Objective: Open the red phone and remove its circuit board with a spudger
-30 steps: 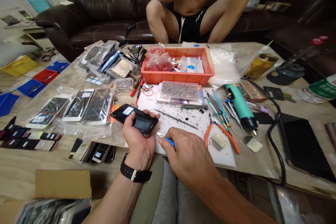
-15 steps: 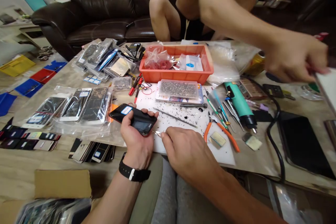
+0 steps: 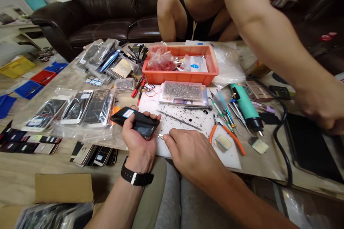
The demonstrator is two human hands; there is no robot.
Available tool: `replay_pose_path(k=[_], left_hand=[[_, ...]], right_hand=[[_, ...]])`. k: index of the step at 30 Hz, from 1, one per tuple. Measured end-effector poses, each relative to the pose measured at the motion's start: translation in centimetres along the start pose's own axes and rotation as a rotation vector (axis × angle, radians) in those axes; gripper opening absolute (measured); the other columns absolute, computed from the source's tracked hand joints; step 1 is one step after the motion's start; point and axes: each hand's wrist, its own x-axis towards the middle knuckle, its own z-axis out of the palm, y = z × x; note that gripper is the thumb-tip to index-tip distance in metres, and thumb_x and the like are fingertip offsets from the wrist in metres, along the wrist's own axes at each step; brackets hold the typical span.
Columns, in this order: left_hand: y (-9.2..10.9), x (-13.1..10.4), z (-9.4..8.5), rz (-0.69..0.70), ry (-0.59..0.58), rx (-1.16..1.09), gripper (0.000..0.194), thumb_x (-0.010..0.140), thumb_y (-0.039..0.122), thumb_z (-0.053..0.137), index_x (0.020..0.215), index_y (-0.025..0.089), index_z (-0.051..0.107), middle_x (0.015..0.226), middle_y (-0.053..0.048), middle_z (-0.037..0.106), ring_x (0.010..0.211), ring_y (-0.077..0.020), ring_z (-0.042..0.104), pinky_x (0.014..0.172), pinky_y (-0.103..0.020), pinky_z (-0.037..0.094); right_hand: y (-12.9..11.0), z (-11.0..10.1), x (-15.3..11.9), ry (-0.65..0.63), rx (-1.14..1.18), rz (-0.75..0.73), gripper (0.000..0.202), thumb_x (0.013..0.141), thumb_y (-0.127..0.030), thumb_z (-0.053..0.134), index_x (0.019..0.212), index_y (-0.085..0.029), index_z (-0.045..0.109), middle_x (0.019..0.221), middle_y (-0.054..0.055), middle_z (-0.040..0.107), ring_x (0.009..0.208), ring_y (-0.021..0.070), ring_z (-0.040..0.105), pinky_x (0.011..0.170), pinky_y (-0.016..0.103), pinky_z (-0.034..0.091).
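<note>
My left hand [image 3: 141, 143], wearing a black-strapped watch, is wrapped round a black smartphone [image 3: 141, 123] with a white and blue label on its face. The phone lies tilted above the edge of a white mat [image 3: 169, 145]. In my right hand [image 3: 188, 150] a small thin metal tool [image 3: 159, 135] is pinched, and its tip meets the phone's lower right corner. My fingers hide the rest of that tool. Just beyond lie a long metal spudger [image 3: 178, 120] and orange-handled cutters [image 3: 232, 139]. Many tiny screws are scattered across the mat.
An orange bin [image 3: 181, 77] and a transparent box of screws [image 3: 182, 91] stand ahead. Bagged phones [image 3: 77, 107] lie left. A green heat tool [image 3: 244, 105], its black cable [image 3: 279, 136] and a black tablet-like slab [image 3: 311, 146] are right. A co-worker's arm [image 3: 279, 39] reaches over the right side.
The co-worker's arm has swung further right and lower, toward the dark slab, and the white object by that hand is largely out of view. My hands and the phone have shifted slightly left.
</note>
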Motion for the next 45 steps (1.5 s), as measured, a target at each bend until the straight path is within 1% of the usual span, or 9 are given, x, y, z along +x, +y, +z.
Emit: replay_pose_path(k=[4, 10, 14, 20, 25, 30, 35, 40, 45], left_hand=[[0.0, 0.0, -0.1, 0.001, -0.019, -0.007, 0.018, 0.086, 0.025, 0.050, 0.099, 0.021, 0.062, 0.066, 0.000, 0.064, 0.061, -0.0190, 0.063, 0.078, -0.043, 0.058], [0.0, 0.3, -0.1, 0.006, -0.020, -0.003, 0.017, 0.085, 0.025, 0.050, 0.096, 0.021, 0.062, 0.066, 0.000, 0.063, 0.060, -0.0192, 0.062, 0.080, -0.045, 0.058], [0.0, 0.3, 0.1, 0.006, -0.024, -0.011, 0.014, 0.083, 0.024, 0.051, 0.090, 0.020, 0.063, 0.066, -0.001, 0.063, 0.061, -0.0195, 0.062, 0.081, -0.045, 0.058], [-0.1, 0.2, 0.3, 0.013, -0.005, -0.016, 0.014, 0.086, 0.024, 0.050, 0.088, 0.020, 0.063, 0.065, -0.002, 0.062, 0.060, -0.0196, 0.062, 0.076, -0.044, 0.058], [-0.2, 0.2, 0.3, 0.022, -0.019, -0.008, 0.015, 0.085, 0.025, 0.050, 0.088, 0.019, 0.064, 0.066, -0.002, 0.061, 0.061, -0.0194, 0.062, 0.077, -0.043, 0.058], [-0.2, 0.3, 0.4, 0.028, -0.013, -0.009, 0.014, 0.084, 0.024, 0.051, 0.088, 0.020, 0.063, 0.066, -0.001, 0.063, 0.060, -0.0191, 0.063, 0.077, -0.044, 0.059], [-0.3, 0.4, 0.4, 0.034, -0.004, -0.012, 0.014, 0.084, 0.024, 0.052, 0.085, 0.019, 0.064, 0.066, -0.002, 0.063, 0.061, -0.0194, 0.063, 0.077, -0.044, 0.059], [-0.3, 0.4, 0.5, 0.037, 0.002, -0.015, 0.014, 0.085, 0.023, 0.050, 0.083, 0.020, 0.064, 0.065, -0.003, 0.064, 0.060, -0.0194, 0.063, 0.074, -0.043, 0.060], [-0.3, 0.3, 0.4, 0.022, 0.008, -0.012, 0.012, 0.084, 0.024, 0.053, 0.081, 0.019, 0.063, 0.067, -0.003, 0.065, 0.062, -0.0201, 0.064, 0.077, -0.044, 0.060]], right_hand=[[0.2, 0.0, 0.1, 0.049, 0.119, 0.008, 0.018, 0.089, -0.027, 0.072, 0.102, -0.019, 0.063, 0.103, 0.006, 0.073, 0.087, 0.0245, 0.068, 0.065, 0.032, 0.033], [0.1, -0.3, 0.3, -0.029, 0.026, 0.029, 0.032, 0.104, -0.029, 0.047, 0.080, -0.020, 0.066, 0.078, 0.007, 0.074, 0.073, 0.0249, 0.067, 0.062, 0.035, 0.028], [0.5, -0.1, 0.4, 0.040, 0.187, 0.018, 0.017, 0.090, -0.030, 0.073, 0.099, -0.019, 0.063, 0.097, 0.005, 0.074, 0.084, 0.0229, 0.066, 0.066, 0.031, 0.032], [0.5, -0.1, 0.5, -0.052, 0.092, 0.021, 0.037, 0.107, -0.027, 0.043, 0.077, -0.020, 0.063, 0.073, 0.005, 0.071, 0.070, 0.0225, 0.065, 0.063, 0.034, 0.026], [0.9, 0.2, 0.7, 0.023, 0.289, 0.067, 0.020, 0.090, -0.036, 0.073, 0.092, -0.020, 0.062, 0.084, 0.002, 0.072, 0.079, 0.0211, 0.065, 0.065, 0.029, 0.033], [0.9, 0.0, 0.6, -0.070, 0.243, 0.066, 0.037, 0.106, -0.027, 0.044, 0.074, -0.020, 0.062, 0.070, 0.002, 0.069, 0.069, 0.0192, 0.062, 0.065, 0.030, 0.032], [1.1, 0.1, 0.7, 0.010, 0.333, 0.095, 0.021, 0.087, -0.035, 0.076, 0.094, -0.021, 0.062, 0.083, 0.001, 0.071, 0.079, 0.0212, 0.064, 0.064, 0.028, 0.032], [1.1, 0.0, 0.8, -0.078, 0.296, 0.070, 0.037, 0.106, -0.028, 0.044, 0.073, -0.020, 0.061, 0.067, 0.002, 0.066, 0.067, 0.0190, 0.061, 0.064, 0.030, 0.030], [1.0, 0.3, 0.7, -0.007, 0.332, 0.102, 0.021, 0.088, -0.035, 0.074, 0.092, -0.021, 0.060, 0.082, 0.002, 0.070, 0.077, 0.0212, 0.062, 0.063, 0.027, 0.029]])
